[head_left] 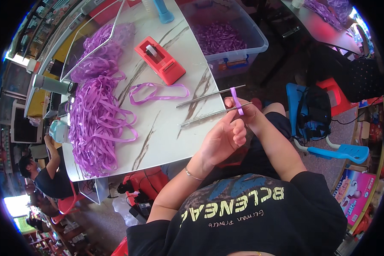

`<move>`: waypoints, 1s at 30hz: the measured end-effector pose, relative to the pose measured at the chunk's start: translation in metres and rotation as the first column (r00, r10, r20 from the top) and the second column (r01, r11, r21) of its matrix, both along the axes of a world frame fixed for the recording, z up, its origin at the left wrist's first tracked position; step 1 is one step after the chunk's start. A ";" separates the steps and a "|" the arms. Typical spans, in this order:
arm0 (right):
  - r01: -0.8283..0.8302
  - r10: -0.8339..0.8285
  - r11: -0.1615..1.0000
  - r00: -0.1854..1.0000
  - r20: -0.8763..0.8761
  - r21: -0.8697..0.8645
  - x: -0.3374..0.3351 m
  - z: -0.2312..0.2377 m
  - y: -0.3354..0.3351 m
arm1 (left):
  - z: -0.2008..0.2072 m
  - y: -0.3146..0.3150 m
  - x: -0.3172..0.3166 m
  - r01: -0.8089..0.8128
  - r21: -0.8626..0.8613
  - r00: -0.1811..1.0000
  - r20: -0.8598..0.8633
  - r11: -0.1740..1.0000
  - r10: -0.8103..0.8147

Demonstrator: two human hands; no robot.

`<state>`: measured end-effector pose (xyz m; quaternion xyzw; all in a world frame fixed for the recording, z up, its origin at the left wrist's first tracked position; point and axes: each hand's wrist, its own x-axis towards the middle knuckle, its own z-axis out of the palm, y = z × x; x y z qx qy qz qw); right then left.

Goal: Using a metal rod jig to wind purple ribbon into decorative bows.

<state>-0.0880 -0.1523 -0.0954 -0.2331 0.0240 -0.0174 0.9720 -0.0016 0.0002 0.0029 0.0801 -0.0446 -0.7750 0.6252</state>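
Observation:
Two thin metal rods [209, 116] lie side by side on the marble-patterned table and jut past its right edge. A short piece of purple ribbon [237, 101] is wrapped across both rods close to their free ends. My left hand [225, 137] comes from below, its index fingertip and thumb closed at the ribbon's lower part and its other fingers curled. Beyond the rods' ends, my right hand [248, 113] has its fingers pinched behind the same ribbon, which partly hides them. A loose purple ribbon loop [158, 93] lies on the table left of the rods.
A red tape dispenser [161, 62] and a big heap of purple ribbons [94, 123] are on the table [158, 145]. A clear bin [239, 53] of purple pieces stands beyond the right edge. Blue chair [337, 151] is at right; another person [51, 179] sits at left.

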 end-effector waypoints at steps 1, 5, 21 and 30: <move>-0.044 0.043 0.999 0.998 0.052 0.013 0.002 -0.001 -0.001 | 0.002 0.000 0.000 -0.013 0.012 1.000 0.011 1.000 0.012; -0.073 0.072 0.997 0.996 0.051 0.021 0.003 0.004 -0.001 | 0.004 0.000 0.000 -0.021 0.020 1.000 -0.003 1.000 0.021; -0.192 -0.789 -0.281 0.604 0.112 -0.940 -0.018 0.111 0.029 | 0.006 0.001 0.000 -0.021 0.053 1.000 0.012 0.998 0.020; -0.069 -0.278 0.819 0.821 -0.499 -0.569 -0.025 0.055 -0.022 | 0.006 0.001 -0.001 -0.023 0.051 1.000 0.019 0.998 0.022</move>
